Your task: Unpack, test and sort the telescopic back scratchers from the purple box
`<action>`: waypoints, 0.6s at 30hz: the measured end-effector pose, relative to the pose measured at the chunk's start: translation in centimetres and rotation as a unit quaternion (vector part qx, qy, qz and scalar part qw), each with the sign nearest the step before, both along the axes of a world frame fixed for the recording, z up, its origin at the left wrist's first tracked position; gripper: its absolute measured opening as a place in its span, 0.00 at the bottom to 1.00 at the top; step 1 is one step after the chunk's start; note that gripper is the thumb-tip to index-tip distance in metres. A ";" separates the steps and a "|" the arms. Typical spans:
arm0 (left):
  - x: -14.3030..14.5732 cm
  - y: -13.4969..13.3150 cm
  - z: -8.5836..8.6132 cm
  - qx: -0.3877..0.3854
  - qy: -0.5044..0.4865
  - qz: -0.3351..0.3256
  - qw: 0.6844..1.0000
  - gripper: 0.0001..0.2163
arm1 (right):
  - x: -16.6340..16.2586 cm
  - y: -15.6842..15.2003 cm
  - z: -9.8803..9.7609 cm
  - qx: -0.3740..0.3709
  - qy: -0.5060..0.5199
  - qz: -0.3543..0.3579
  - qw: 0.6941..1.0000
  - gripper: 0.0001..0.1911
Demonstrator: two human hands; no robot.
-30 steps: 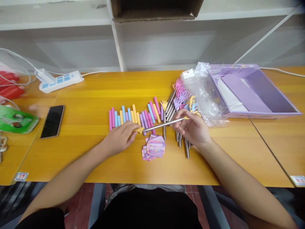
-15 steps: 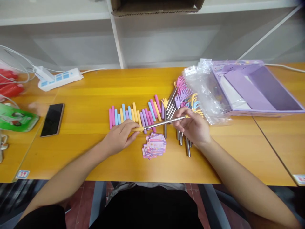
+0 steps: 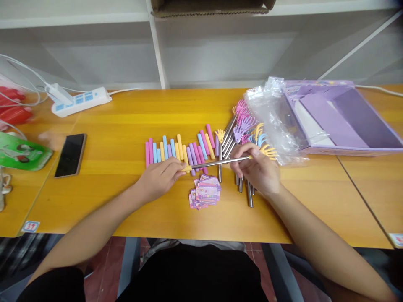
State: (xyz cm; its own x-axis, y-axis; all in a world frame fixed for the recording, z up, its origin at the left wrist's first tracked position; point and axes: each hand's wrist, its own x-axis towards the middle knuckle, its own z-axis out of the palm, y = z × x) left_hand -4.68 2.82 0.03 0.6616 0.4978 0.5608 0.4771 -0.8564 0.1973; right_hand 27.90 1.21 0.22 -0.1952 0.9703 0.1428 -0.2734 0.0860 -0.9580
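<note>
Between my hands a back scratcher with a metal rod is held nearly level above the table. My left hand is closed round its yellow handle sleeve at the left end. Fingers of my right hand pinch the other end, just below the yellow claw. Behind my left hand lie several coloured handle sleeves in pink, blue, yellow and purple. A heap of back scratchers with hand-shaped heads lies behind and partly under my right hand. Small printed cards lie in a loose pile in front of the rod.
A clear plastic bag leans against an open purple box at the right. Toward the left are a phone, a white power strip and a green packet. A cardboard box sits on the shelf above.
My right hand has shifted slightly, and the yellow claw shows more plainly beyond its fingers. My left hand has slid a little along the handle sleeve. The view has moved slightly.
</note>
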 end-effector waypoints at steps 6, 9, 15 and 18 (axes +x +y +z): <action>0.5 -0.5 -0.2 -0.014 -0.013 -0.012 1.000 0.05 | -1.0 -0.6 -0.9 0.010 -0.009 0.066 0.998 0.21; 0.8 -1.0 -0.4 -0.034 -0.021 -0.024 0.999 0.06 | -1.8 -1.2 -1.5 0.019 -0.006 0.125 0.992 0.22; 1.3 -1.8 -0.4 -0.082 -0.033 -0.039 0.995 0.07 | -2.8 -2.4 -1.9 0.012 -0.025 0.165 0.986 0.23; 1.5 -2.1 -0.4 -0.115 -0.036 -0.043 0.992 0.07 | -3.2 -2.9 -1.8 0.000 -0.037 0.198 0.979 0.25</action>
State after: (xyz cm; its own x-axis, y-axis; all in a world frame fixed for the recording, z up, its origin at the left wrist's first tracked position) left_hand -3.14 0.68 -0.37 0.6691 0.5615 0.4868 0.3821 -0.8218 0.4227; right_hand 24.67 -1.66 -1.60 -0.5667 0.8161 0.1132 -0.2151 -0.0139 -0.9765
